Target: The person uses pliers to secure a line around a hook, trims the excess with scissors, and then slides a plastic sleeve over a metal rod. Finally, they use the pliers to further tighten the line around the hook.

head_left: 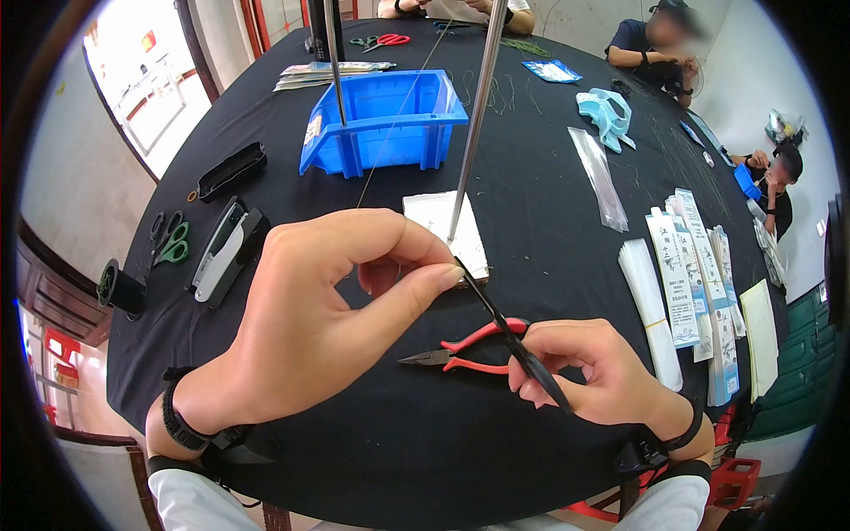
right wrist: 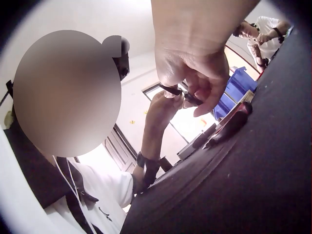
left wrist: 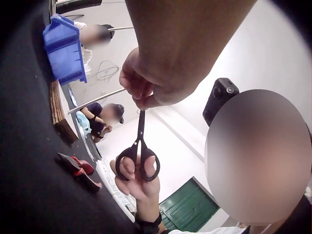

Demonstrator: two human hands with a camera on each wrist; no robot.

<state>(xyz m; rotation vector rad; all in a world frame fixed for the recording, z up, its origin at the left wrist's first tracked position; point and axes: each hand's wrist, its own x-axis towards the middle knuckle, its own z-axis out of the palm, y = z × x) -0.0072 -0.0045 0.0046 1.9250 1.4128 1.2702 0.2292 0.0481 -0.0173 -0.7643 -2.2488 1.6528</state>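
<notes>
Black scissors [head_left: 537,372] are held in my right hand [head_left: 598,363], with fingers through the handle loops. In the left wrist view their blades [left wrist: 141,126] lie together and point up at my left fingertips. The thumb and index finger of my left hand [head_left: 328,301] pinch together right at the scissors' tip, on what looks like a thin thread; most of it is hidden by the fingers. Just behind stands a metal rod [head_left: 478,115] on a white-topped block [head_left: 432,216]. Red-handled pliers [head_left: 478,340] lie on the black cloth beneath the scissors.
A blue bin [head_left: 376,157] stands beyond my left hand. To the left lie a stapler [head_left: 221,252], green-handled scissors [head_left: 172,248] and a black tray [head_left: 232,173]. Printed paper sleeves [head_left: 675,283] and a plastic bundle [head_left: 649,305] lie right. Other people sit around the table.
</notes>
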